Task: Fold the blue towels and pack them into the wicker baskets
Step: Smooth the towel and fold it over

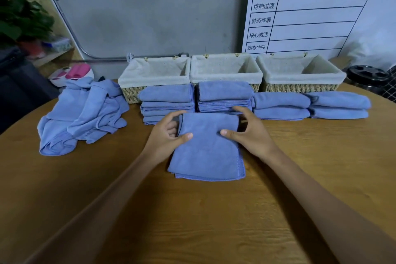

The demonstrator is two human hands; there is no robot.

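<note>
Head view: left hand [166, 133] and right hand [246, 133] each grip the far end of a folded blue towel [206, 152] at mid-table [192, 221], thumbs on top, fingers curled behind. Three wicker baskets [300, 87] line the far edge.

We can't see the fingers of the left hand [166, 133], tucked under the folded blue towel [206, 146]. The lower blue towels of the left stack [166, 103] sit partly behind that hand. The white chart board w/ green header [317, 10] is cut by the top & right edges. The potted green plant [23, 19] at far left is blurred.
</note>
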